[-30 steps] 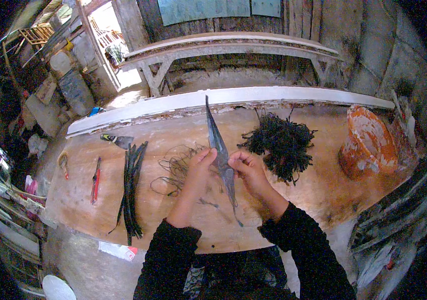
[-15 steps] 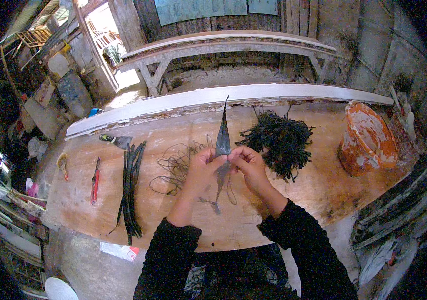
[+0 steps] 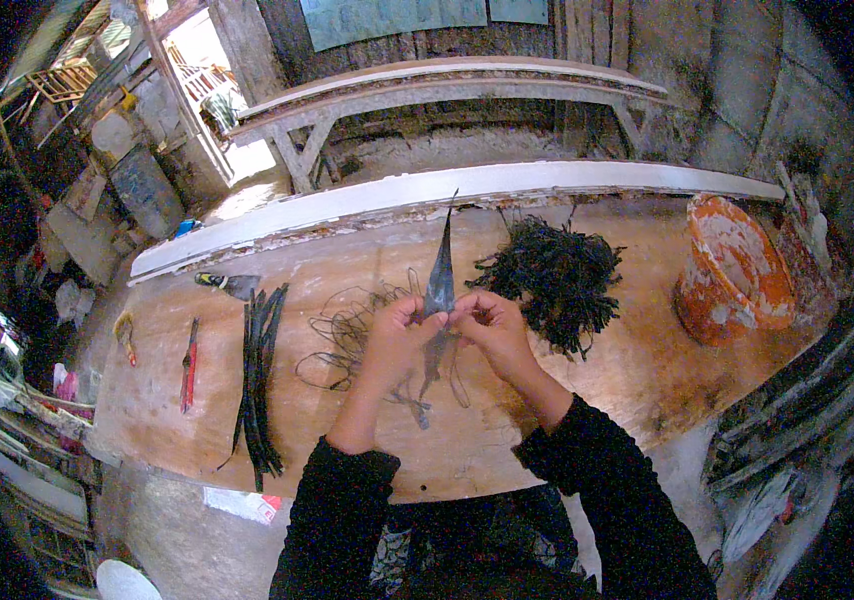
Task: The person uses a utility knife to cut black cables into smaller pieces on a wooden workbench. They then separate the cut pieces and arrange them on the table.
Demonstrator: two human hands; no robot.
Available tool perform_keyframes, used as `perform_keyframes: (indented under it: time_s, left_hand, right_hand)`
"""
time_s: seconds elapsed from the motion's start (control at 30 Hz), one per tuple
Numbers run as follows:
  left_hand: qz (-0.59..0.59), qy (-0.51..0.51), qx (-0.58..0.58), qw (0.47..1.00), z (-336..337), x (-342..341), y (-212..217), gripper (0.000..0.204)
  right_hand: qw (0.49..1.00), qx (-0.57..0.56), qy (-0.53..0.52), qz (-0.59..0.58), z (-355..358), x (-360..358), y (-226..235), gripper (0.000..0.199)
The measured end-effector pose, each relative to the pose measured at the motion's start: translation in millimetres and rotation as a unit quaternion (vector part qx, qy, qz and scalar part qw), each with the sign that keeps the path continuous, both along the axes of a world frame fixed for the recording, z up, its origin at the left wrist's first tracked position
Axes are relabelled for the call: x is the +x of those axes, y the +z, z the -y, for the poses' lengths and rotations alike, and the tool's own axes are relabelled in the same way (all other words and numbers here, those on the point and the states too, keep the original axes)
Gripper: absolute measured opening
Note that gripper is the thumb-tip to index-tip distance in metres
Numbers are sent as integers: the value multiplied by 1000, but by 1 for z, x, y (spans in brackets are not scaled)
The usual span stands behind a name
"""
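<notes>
Both my hands meet over the middle of the wooden table [image 3: 647, 370] and pinch a long dark tapering strip [image 3: 441, 270] that points away from me. My left hand [image 3: 395, 335] grips it from the left, my right hand [image 3: 487, 330] from the right. The strip's lower end hangs below my fingers. Under and left of my hands lies a tangle of thin dark wire [image 3: 347, 335]. A heap of dark shredded strips [image 3: 552, 285] sits just right of my right hand.
A bundle of long dark strips [image 3: 259, 375] lies at the left, with a red-handled tool [image 3: 188, 365] further left and a small knife-like tool [image 3: 232, 285] behind. An orange bucket [image 3: 732, 270] lies tipped at the right. A white plank [image 3: 447, 190] borders the table's far edge.
The dark strip has turned from leaning left to nearly upright, and my hands have closed in together on its middle.
</notes>
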State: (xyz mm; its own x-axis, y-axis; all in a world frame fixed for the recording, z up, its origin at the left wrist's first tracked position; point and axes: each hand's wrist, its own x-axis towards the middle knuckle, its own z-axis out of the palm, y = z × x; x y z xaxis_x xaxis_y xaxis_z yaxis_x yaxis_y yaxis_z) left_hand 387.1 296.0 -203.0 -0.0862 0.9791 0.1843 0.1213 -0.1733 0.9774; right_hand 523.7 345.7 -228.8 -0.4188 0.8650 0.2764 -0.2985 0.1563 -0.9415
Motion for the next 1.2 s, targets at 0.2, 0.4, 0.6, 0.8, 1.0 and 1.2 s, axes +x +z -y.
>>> perform_keyframes:
  time_s: [0.2,0.4,0.6,0.8,1.0,1.2]
  left_hand:
    - [-69,7,7,998,-5,-5,-13,6]
    - [-50,-14,30,998,-6,-3,-16,8]
    - [-59,-25,16,998,-5,3,-13,12]
    - [32,-50,6,998,-3,2,-11,14]
    - [314,-58,27,947,17,-14,30,13]
    - [392,-91,271,874,68,-69,90,18]
  right_hand:
    - [999,11,4,32,0,1,-2,7]
    - [999,36,-3,39,3,-1,-1,13]
    - [992,80,-38,94,3,0,3,15]
    - [993,58,-39,94,-4,-1,-4,14]
    - [987,17,7,160,-6,2,-4,11]
    - [980,2,37,194,-7,0,-14,9]
